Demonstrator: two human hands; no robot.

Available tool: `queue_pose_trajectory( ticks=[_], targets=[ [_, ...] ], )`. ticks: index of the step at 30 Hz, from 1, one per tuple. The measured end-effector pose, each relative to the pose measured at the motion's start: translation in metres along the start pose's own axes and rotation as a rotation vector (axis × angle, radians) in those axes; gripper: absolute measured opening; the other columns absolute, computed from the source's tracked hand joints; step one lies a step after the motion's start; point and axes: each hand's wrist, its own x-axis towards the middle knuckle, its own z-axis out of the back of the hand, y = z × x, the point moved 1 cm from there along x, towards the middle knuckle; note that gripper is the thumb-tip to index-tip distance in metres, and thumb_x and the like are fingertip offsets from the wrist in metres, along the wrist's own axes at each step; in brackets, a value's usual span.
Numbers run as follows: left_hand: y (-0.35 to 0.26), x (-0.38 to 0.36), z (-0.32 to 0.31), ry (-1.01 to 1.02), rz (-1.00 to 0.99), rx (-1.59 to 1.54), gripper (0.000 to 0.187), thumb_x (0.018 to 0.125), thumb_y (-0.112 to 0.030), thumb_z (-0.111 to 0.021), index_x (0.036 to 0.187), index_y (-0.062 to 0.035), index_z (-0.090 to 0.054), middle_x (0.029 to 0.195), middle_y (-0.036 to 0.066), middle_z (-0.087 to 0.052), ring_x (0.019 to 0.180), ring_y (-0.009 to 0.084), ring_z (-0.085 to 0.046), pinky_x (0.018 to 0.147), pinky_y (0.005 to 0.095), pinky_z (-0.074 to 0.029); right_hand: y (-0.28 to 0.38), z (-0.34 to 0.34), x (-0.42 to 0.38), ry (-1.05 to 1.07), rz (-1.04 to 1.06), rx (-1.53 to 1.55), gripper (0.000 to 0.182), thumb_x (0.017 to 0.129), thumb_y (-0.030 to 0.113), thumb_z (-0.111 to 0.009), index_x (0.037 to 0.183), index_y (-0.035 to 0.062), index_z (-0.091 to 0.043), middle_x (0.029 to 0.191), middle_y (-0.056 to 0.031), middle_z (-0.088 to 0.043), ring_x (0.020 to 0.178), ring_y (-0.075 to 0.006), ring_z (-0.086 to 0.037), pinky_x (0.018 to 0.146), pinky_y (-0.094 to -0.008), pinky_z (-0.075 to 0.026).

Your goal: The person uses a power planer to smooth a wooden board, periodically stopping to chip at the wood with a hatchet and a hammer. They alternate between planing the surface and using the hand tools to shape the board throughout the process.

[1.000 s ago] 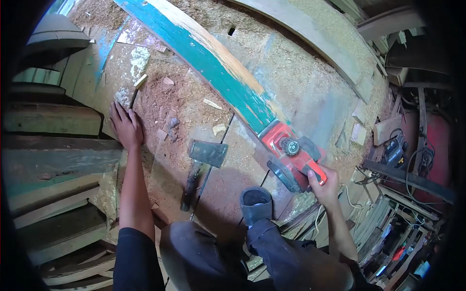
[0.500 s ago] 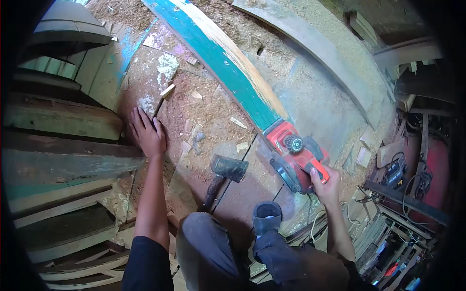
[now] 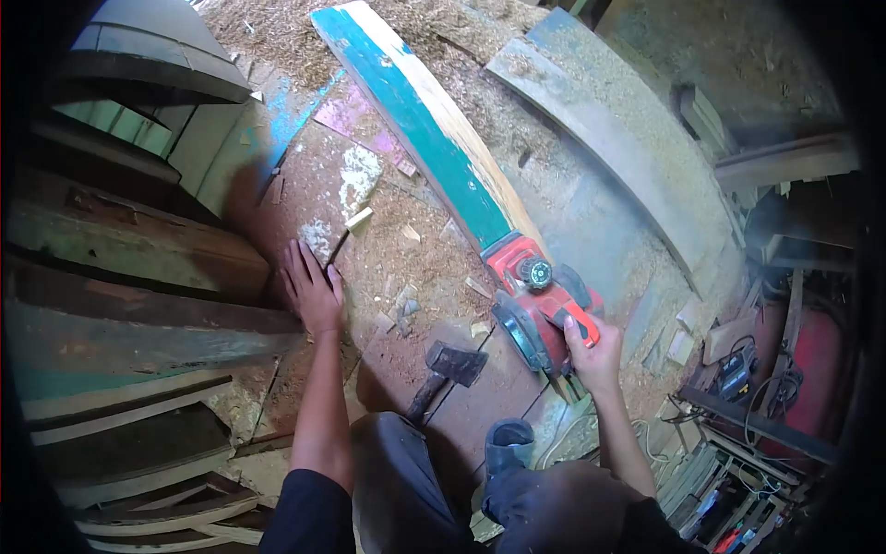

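My right hand is wrapped around the rear handle of a red electric planer. The planer rests at the near end of a long, slightly curved wooden plank. Green-blue paint covers the plank's left part, and bare pale wood shows along its right edge. My left hand lies flat on the dusty boards to the left, fingers spread, holding nothing. Between my hands is a dark-headed mallet, its handle pointing toward my knee. The planer's underside is hidden.
Shavings and small wood chips litter the work surface. A wide curved board lies to the right. Thick timbers are stacked at left. Another power tool with cables sits at far right, and a pale cord runs near my right arm.
My view has shifted, bringing the plank's far end into sight. The planer has advanced a little along the plank, away from me. My left hand stays at the same spot on the boards.
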Motion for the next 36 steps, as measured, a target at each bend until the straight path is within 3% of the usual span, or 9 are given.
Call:
queue_pose_trajectory(
  ticks=[9, 18, 30, 33, 35, 36],
  targets=[
    [-0.003, 0.003, 0.007, 0.091, 0.039, -0.045, 0.065, 0.092, -0.028, -0.049, 0.149, -0.0026, -0.029, 0.155, 0.015, -0.027, 0.145, 0.0314, -0.023, 0.118, 0.0479, -0.017, 0.033, -0.019, 0.043, -0.040, 0.008, 0.027, 0.027, 0.088, 0.024, -0.067, 0.085, -0.0029, -0.068, 0.060, -0.0117, -0.059, 0.054, -0.0165, -0.055, 0.053, -0.0334, -0.044],
    [-0.003, 0.005, 0.010, 0.157, 0.060, -0.056, 0.069, 0.088, -0.028, -0.048, 0.148, -0.0004, -0.027, 0.156, 0.016, -0.025, 0.145, 0.0320, -0.021, 0.119, 0.0490, -0.016, 0.072, -0.035, 0.089, -0.053, 0.156, -0.005, 0.027, 0.088, 0.023, -0.067, 0.083, -0.0035, -0.068, 0.060, -0.0154, -0.059, 0.052, -0.0219, -0.056, 0.053, -0.0356, -0.044],
    [0.000, 0.005, 0.006, 0.198, 0.071, -0.051, 0.070, 0.087, -0.029, -0.050, 0.147, 0.0004, -0.030, 0.154, 0.017, -0.028, 0.145, 0.0330, -0.021, 0.119, 0.0499, -0.016, 0.132, -0.068, 0.150, -0.064, 0.131, 0.023, 0.030, 0.087, 0.027, -0.069, 0.082, -0.0029, -0.069, 0.061, -0.0182, -0.061, 0.055, -0.0280, -0.061, 0.056, -0.0381, -0.046],
    [-0.001, 0.006, 0.011, 0.228, 0.088, -0.068, 0.070, 0.087, -0.029, -0.050, 0.147, -0.0001, -0.030, 0.155, 0.017, -0.027, 0.145, 0.0327, -0.020, 0.119, 0.0499, -0.015, 0.142, -0.077, 0.167, -0.078, 0.180, 0.009, 0.032, 0.087, 0.029, -0.068, 0.084, -0.0025, -0.070, 0.062, -0.0187, -0.061, 0.056, -0.0289, -0.063, 0.056, -0.0380, -0.047],
    [-0.001, 0.006, 0.010, 0.236, 0.098, -0.084, 0.070, 0.086, -0.028, -0.050, 0.148, -0.0006, -0.030, 0.155, 0.016, -0.027, 0.146, 0.0323, -0.020, 0.119, 0.0496, -0.014, 0.138, -0.086, 0.182, -0.164, 0.405, -0.084, 0.034, 0.087, 0.032, -0.068, 0.084, -0.0021, -0.071, 0.060, -0.0187, -0.061, 0.056, -0.0291, -0.064, 0.057, -0.0376, -0.048],
    [-0.001, 0.007, 0.010, 0.232, 0.098, -0.084, 0.070, 0.086, -0.028, -0.050, 0.148, -0.0006, -0.030, 0.155, 0.016, -0.027, 0.146, 0.0323, -0.020, 0.119, 0.0496, -0.014, 0.145, -0.087, 0.186, -0.167, 0.408, -0.082, 0.034, 0.087, 0.032, -0.068, 0.084, -0.0021, -0.071, 0.060, -0.0187, -0.061, 0.056, -0.0291, -0.064, 0.057, -0.0376, -0.048]
  ],
)
